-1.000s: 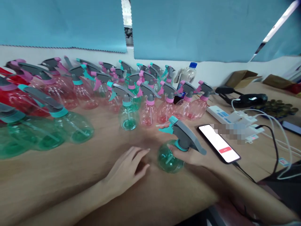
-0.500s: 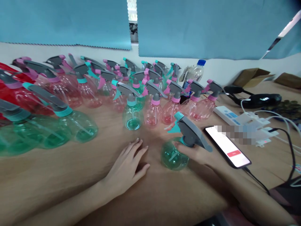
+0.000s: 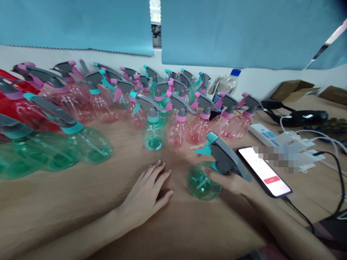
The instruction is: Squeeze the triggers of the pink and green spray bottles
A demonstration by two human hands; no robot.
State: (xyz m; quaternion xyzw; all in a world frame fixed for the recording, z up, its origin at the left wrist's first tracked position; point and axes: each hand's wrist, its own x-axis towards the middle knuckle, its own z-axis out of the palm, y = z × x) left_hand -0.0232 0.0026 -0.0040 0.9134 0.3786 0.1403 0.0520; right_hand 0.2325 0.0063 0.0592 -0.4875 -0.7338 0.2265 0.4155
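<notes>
Two bare hands are over the table (image 3: 151, 242), nearest me. The left hand (image 3: 142, 198) lies palm down, fingers loosely spread, with nothing in it. Just to its right, the right hand (image 3: 226, 180) is curled closed round the neck of a green sprayer (image 3: 203, 182). That sprayer leans, its round base low on the left and its neck up to the right; the nozzle points left and away from the person, and the head's long axis slants back down to the right.

Right of it lies a lit phone (image 3: 264, 171), with a power strip (image 3: 264, 133) beyond. Farther off are green bottles (image 3: 94, 146) at left, pink bottles (image 3: 177, 133) across the middle, and a blue-capped bottle (image 3: 229, 85) near the wall (image 3: 189, 67), below a blue cloth (image 3: 233, 32).
</notes>
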